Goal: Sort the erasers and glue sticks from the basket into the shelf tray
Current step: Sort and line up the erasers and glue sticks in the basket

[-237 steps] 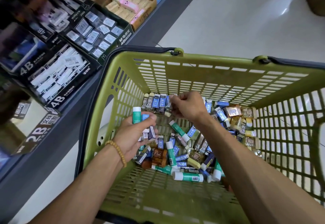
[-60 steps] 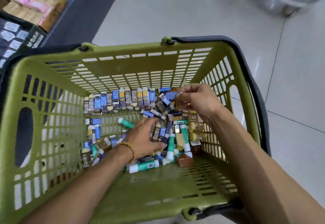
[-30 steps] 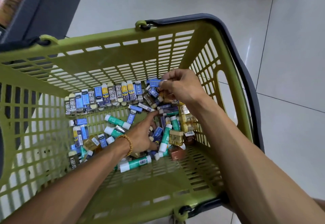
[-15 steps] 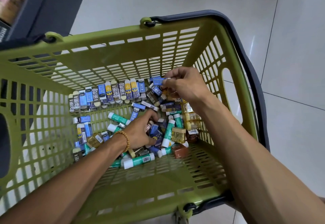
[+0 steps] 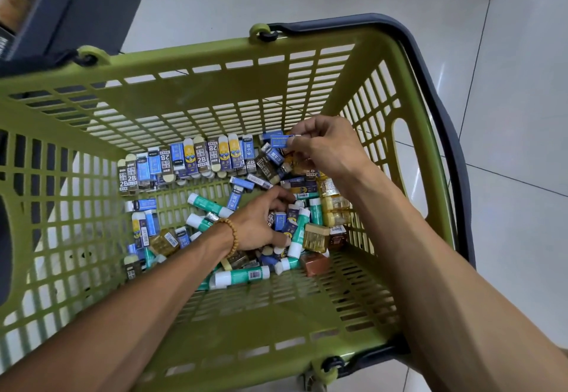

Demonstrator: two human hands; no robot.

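Observation:
A green slatted basket (image 5: 233, 84) holds a heap of erasers and glue sticks. A row of upright erasers (image 5: 190, 161) leans on its far wall. Teal-and-white glue sticks (image 5: 242, 276) lie loose among blue and brown erasers. My right hand (image 5: 329, 145) pinches a small blue eraser (image 5: 281, 140) near the far right corner. My left hand (image 5: 261, 222), a bead bracelet on its wrist, reaches down into the heap; its fingers curl among the erasers, and what they hold is hidden. Amber boxed erasers (image 5: 335, 204) sit stacked along the right wall.
The basket has dark grey handles (image 5: 436, 90) and stands on a pale tiled floor (image 5: 507, 176). A dark shelf edge (image 5: 80, 4) with blurred boxes shows at the top left. The near half of the basket floor (image 5: 276, 324) is bare.
Over the last second both hands stay in place in the heap; the right still pinches the blue eraser. The view has shifted slightly. Much earlier my left hand held a glue stick.

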